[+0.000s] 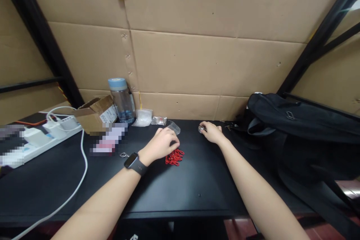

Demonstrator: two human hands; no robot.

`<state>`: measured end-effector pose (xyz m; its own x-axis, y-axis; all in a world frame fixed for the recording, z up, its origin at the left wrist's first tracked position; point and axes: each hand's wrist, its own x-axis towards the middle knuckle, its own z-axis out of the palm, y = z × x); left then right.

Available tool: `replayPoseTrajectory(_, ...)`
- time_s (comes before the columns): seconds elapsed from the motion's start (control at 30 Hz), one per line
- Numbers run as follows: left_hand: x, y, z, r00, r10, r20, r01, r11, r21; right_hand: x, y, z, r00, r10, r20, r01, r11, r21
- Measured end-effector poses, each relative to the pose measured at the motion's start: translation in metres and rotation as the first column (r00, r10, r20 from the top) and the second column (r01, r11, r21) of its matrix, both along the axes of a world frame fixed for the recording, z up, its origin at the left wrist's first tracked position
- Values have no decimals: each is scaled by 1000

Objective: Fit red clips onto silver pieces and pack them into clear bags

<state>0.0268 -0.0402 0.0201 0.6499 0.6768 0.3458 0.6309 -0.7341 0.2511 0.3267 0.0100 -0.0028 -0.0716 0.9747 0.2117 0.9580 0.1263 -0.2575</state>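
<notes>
My left hand [161, 144], with a dark watch on the wrist, is just above a small pile of red cord loops [176, 158] on the black table. Its fingers curl down together, and whatever is between the tips is hidden. Farther back and to the right, my right hand [213, 132] closes its fingertips around a small shiny, round, metallic-looking thing [201, 129]. A clear plastic bag [174, 127] lies behind my left hand. Left of the watch there is a small metal clasp [123, 155].
Along the back stand a blue-lidded bottle [120, 101], an opened cardboard box [97, 114] and small plastic packets [143, 117]. A power strip [42, 138] with a white cable [83, 161] occupies the left. A black backpack [303, 131] fills the right side. Cardboard [197, 63] walls the back.
</notes>
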Motion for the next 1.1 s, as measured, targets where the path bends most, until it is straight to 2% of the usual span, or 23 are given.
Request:
replayPoseTrajectory(0.13, 12, -7, -6, 999, 22, -25, -22, 1000, -10, 0, 0, 0, 1000, 2, 9, -2, 1000, 0)
replayPoseTrajectory(0.33, 15, -3, -18, 999, 7, -37, -9, 998, -55, 2, 2, 1, 1000, 5, 19, -5, 1000, 0)
replayPoseTrajectory(0.47, 18, -4, -20, 1000, 20, -8, -21, 998, -59, 2, 0, 4, 1000, 14, 1, -14, 1000, -6)
replayPoseTrajectory(0.7, 19, -7, -10, 971, 96, 219, -66, 988, -139, 5, -4, 13, 999, -13, -48, 13, 1000, 13)
replayPoseTrajectory(0.83, 15, -3, -9, 920, 122, 373, -47, 978, -205, -1, -6, 15, 979, 68, -192, -49, 994, 100)
replayPoseTrajectory(0.93, 12, 1, -11, 876, 165, 453, -57, 969, -241, -19, -10, 17, 875, 193, -443, -142, 979, 147)
replayPoseTrajectory(1.03, 10, 3, -10, 847, 193, 496, -82, 968, -236, -43, -21, 20, 655, 320, -684, -298, 942, 155)
replayPoseTrajectory(1.1, 10, 3, -9, 822, 208, 530, -102, 970, -222, -59, -30, 23, 500, 372, -782, -397, 901, 176)
